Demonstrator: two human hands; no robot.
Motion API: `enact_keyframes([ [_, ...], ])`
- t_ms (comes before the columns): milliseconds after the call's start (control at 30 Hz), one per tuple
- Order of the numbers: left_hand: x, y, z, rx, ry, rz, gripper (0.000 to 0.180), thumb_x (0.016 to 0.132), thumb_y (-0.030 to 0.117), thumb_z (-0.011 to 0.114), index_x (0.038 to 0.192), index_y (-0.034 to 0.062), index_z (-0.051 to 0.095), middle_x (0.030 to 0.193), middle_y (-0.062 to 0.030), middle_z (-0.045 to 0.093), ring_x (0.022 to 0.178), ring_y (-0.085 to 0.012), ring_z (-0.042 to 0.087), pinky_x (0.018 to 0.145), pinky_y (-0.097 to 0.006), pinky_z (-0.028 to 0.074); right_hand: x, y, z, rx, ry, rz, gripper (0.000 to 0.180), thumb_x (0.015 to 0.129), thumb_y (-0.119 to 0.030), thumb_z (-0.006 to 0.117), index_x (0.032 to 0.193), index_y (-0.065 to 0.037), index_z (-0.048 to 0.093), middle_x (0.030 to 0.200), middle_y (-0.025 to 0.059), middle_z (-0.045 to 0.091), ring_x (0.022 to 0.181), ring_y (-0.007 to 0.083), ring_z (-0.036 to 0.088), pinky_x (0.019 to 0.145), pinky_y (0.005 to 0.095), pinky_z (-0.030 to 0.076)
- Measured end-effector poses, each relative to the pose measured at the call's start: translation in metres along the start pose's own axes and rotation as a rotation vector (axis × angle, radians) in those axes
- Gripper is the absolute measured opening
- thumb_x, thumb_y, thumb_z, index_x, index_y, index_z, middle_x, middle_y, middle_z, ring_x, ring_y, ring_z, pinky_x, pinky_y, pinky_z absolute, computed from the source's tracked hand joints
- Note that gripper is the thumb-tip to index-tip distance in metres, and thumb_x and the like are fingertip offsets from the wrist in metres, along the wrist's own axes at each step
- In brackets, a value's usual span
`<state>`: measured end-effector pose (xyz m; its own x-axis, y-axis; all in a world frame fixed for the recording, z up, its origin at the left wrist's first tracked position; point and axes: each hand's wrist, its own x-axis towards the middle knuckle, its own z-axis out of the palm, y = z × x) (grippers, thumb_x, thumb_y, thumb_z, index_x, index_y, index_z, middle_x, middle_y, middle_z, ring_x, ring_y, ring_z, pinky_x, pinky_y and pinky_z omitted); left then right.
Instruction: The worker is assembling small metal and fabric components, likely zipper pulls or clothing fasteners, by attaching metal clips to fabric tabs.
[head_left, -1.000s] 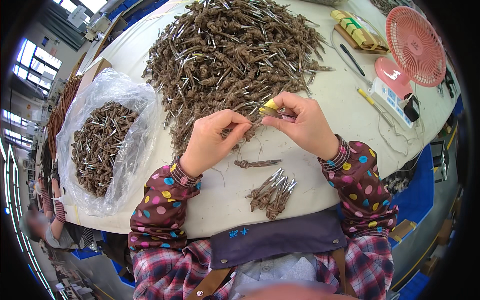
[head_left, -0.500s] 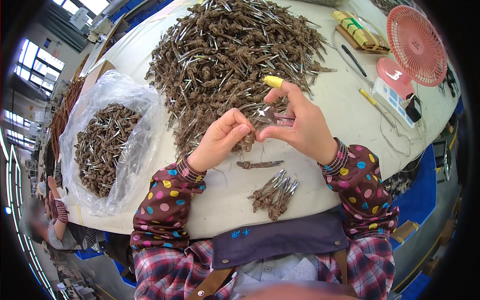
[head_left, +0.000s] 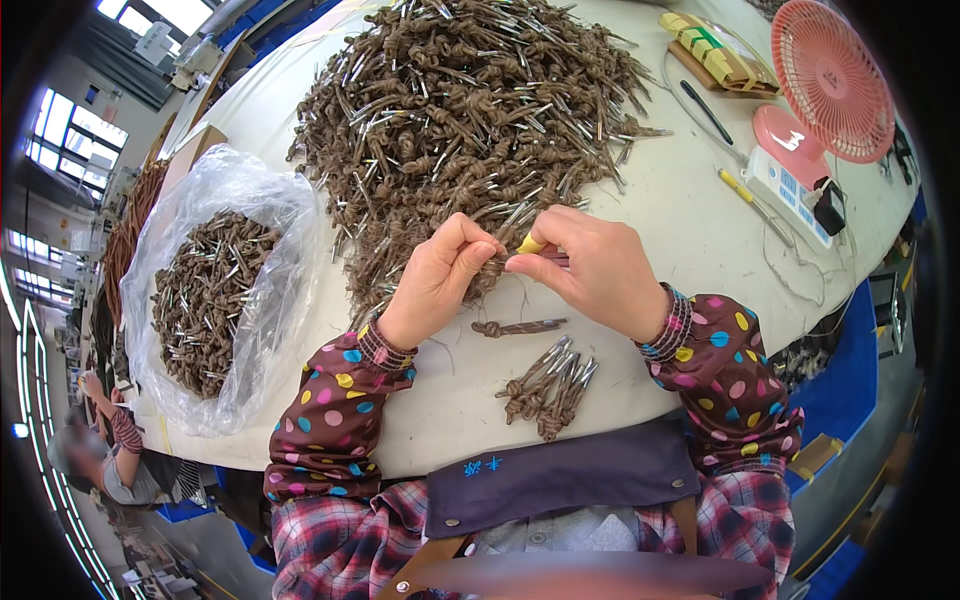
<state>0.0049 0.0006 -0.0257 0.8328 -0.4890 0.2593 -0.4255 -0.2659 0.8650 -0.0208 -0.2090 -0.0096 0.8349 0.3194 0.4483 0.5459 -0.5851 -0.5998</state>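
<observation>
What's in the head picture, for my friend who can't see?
A person's left hand and right hand work close together by a heap of silver-tipped, knotted brown cords. A plastic bag of cords lies left; a pink fan stands right.

Brown polka-dot sleeves, plaid shirt, dark apron; yellow finger cover

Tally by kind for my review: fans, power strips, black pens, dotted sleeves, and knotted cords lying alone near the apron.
Fan: 1
Power strip: 1
Black pen: 1
Dotted sleeves: 2
Lone knotted cord: 1
Total: 6
</observation>
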Motion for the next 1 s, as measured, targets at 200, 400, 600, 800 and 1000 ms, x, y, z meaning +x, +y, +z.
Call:
enact_keyframes([
  [200, 0.000, 0.002, 0.001, 0.052, 0.010, 0.016, 0.012, 0.095, 0.015, 0.054, 0.094, 0.0027, 0.056, 0.086, -0.0069, 0.060, 0.077, -0.0170, 0.057, 0.072, -0.027, 0.046, -0.002, -0.001, 0.002, -0.020, 0.024, 0.011, 0.030, 0.082, -0.033, 0.070, 0.077, -0.006, 0.058, 0.068, 0.0046, 0.056, 0.056, 0.0198, 0.057, 0.051, 0.0290, 0.043],
  [400, 0.000, -0.001, 0.003, 0.133, -0.013, 0.016, 0.010, 0.092, 0.014, 0.057, 0.091, 0.0038, 0.058, 0.084, -0.0072, 0.057, 0.081, -0.0233, 0.055, 0.074, -0.031, 0.044, -0.003, -0.002, 0.002, -0.009, -0.033, 0.037, 0.029, 0.084, -0.035, 0.065, 0.077, -0.008, 0.055, 0.073, 0.0053, 0.056, 0.062, 0.0259, 0.058, 0.052, 0.0363, 0.044],
  [600, 0.000, 0.006, 0.005, 0.039, -0.029, -0.033, 0.013, 0.095, 0.016, 0.052, 0.091, 0.0042, 0.055, 0.080, -0.0056, 0.055, 0.075, -0.0191, 0.052, 0.070, -0.029, 0.043, -0.002, -0.001, 0.001, -0.074, -0.035, -0.031, 0.028, 0.083, -0.034, 0.066, 0.077, -0.009, 0.056, 0.073, 0.0047, 0.056, 0.061, 0.0256, 0.058, 0.051, 0.0358, 0.044],
  [800, -0.001, 0.003, 0.007, -0.055, -0.018, -0.056, 0.015, 0.098, 0.017, 0.049, 0.091, 0.0047, 0.052, 0.078, -0.0043, 0.054, 0.072, -0.0161, 0.050, 0.069, -0.027, 0.042, -0.001, 0.000, 0.001, 0.061, -0.024, 0.020, 0.028, 0.082, -0.035, 0.067, 0.076, -0.009, 0.057, 0.071, 0.0043, 0.057, 0.060, 0.0241, 0.058, 0.051, 0.0342, 0.044],
  [1000, -0.002, 0.003, 0.006, 0.114, 0.002, -0.043, 0.013, 0.095, 0.017, 0.052, 0.090, 0.0060, 0.056, 0.081, -0.0058, 0.056, 0.081, -0.0240, 0.050, 0.079, -0.033, 0.040, -0.004, -0.004, 0.004, 0.063, -0.047, 0.094, 0.028, 0.082, -0.030, 0.071, 0.079, -0.005, 0.059, 0.072, 0.0059, 0.059, 0.060, 0.0203, 0.061, 0.053, 0.0292, 0.046],
])
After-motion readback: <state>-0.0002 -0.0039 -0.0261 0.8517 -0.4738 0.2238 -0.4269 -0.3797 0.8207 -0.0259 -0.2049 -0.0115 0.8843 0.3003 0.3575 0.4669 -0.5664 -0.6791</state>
